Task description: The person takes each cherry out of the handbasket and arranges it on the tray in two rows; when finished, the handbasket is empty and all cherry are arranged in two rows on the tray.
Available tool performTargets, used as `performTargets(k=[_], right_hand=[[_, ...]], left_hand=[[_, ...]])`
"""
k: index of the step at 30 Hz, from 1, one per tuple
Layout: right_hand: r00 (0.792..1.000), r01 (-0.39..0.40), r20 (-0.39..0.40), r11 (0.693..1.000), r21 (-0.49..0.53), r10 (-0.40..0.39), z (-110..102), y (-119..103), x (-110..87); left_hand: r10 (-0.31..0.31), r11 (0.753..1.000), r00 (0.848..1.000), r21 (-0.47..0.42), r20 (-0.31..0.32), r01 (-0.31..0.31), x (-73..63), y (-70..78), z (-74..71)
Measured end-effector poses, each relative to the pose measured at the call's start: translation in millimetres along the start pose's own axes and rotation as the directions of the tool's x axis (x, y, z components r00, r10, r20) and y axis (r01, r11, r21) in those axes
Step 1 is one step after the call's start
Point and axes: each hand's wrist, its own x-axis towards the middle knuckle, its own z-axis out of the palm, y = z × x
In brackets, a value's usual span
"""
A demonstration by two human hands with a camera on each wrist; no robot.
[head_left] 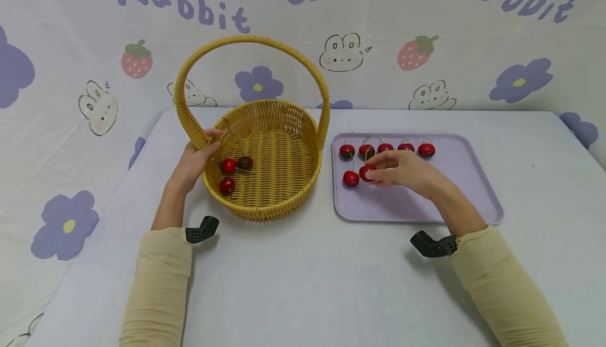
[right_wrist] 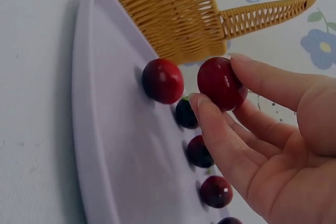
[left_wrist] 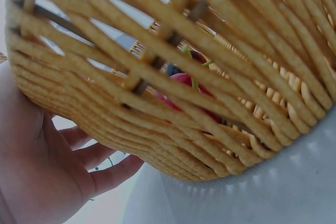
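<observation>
My right hand pinches a red cherry between thumb and fingers, over the left part of the lilac tray. Just left of it, another cherry lies on the tray. A row of several cherries runs along the tray's back side, partly covered by my fingers. With my left hand I grip the left rim of the yellow wicker basket, at the foot of its tall handle. Three cherries sit inside, near the basket's left wall; the left wrist view shows some through the weave.
Basket and tray stand side by side on a white-covered table, a narrow gap between them. Behind hangs a white cloth printed with rabbits, flowers and strawberries. A black wrist mount sticks out from the right sleeve, another from the left.
</observation>
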Motion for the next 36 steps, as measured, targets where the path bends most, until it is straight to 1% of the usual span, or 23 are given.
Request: performTargets(k=[4, 8, 10, 21, 32, 36], right_hand=[[0.999, -0.042, -0.024, 0.999, 0.008, 0.042, -1, 6, 4.7], [0.996, -0.075, -0.061, 0.996, -0.045, 0.073, 0, 11, 7.0], [0.994, -0.086, -0.073, 0.995, -0.056, 0.082, 1, 13, 8.2], [0.987, -0.141, -0.094, 0.983, -0.117, 0.13, 6, 16, 10.3], [0.989, -0.134, -0.073, 0.986, -0.104, 0.127, 3, 19, 11.4], [0.989, -0.136, -0.079, 0.986, -0.095, 0.129, 3, 19, 12.1]], left_hand=[[0.0, 1.0, 1.0, -0.001, -0.001, 0.0, 0.0, 1.5, 1.0], [0.002, 1.0, 1.0, 0.001, -0.003, -0.002, 0.0, 1.0, 0.9], [0.005, 1.0, 1.0, 0.003, -0.003, -0.005, -0.1, 0.3, 0.8], [0.01, 1.0, 1.0, 0.002, 0.001, -0.01, -0.1, 0.5, 1.7], [0.001, 1.0, 1.0, 0.004, 0.003, -0.001, 0.2, 1.5, 1.5], [0.003, 1.0, 1.0, 0.003, 0.004, -0.003, 0.1, 0.7, 1.2]])
